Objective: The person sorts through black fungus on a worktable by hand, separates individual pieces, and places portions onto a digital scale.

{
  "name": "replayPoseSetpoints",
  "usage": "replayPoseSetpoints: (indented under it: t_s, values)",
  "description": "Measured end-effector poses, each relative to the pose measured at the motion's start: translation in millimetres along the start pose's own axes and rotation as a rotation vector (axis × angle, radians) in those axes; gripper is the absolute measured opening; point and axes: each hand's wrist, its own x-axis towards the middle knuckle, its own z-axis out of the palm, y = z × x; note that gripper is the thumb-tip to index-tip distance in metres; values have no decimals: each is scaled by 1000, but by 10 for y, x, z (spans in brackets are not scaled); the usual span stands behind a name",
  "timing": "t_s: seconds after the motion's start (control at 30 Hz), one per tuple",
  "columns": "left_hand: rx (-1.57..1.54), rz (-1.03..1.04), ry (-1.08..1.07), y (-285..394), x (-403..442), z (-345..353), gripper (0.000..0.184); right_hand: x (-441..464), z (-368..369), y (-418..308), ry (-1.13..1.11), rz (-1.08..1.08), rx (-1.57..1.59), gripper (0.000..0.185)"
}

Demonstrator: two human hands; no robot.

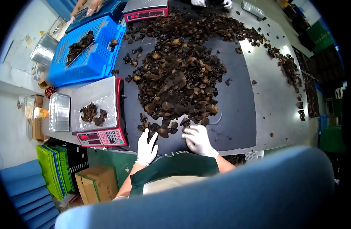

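In the head view, a heap of dried wood ear mushrooms (175, 80) lies on a dark mat (240, 129) in front of me. My left hand (146, 148), in a white glove, rests at the heap's near edge. Its thumb and fingers are apart, with a few dark pieces close to the tips. My right hand (199, 140), gloved too, is at the near edge farther right. Its fingers are curled in beside some loose pieces; what lies under them is hidden. Left of my hands, a red scale (102, 138) carries a clear plastic tray (108, 114) with a few mushrooms.
A blue basket (60, 72) with mushrooms stands at the far left, near stacked clear trays (59, 112). Another scale (145, 15) sits at the back. Other people's hands (92, 7) show along the top. A mushroom strip (290, 72) lines the metal table's right side.
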Motion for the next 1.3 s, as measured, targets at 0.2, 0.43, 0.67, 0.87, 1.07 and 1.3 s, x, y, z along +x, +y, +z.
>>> replayPoseSetpoints:
  t_s: [0.2, 0.43, 0.67, 0.87, 1.07, 1.3]
  values:
    - [115, -135, 80, 26, 279, 50, 78, 432, 113, -114, 3, 247, -247, 61]
    - [-21, 7, -42, 4, 291, -102, 59, 48, 199, -287, -190, 17, -84, 54]
    - [-106, 58, 259, -448, 1032, -190, 29, -59, -46, -200, 223, 224, -117, 39]
    - [130, 179, 288, -450, 1905, -168, 31, -184, 33, -340, 373, 454, -125, 30]
    - [-191, -2, 145, -664, 1795, -124, 18, -216, 132, -648, 416, 546, -124, 29]
    - [-1210, -363, -369, -463, 1091, -454, 18, 328, 183, -1109, 424, 478, 189, 22]
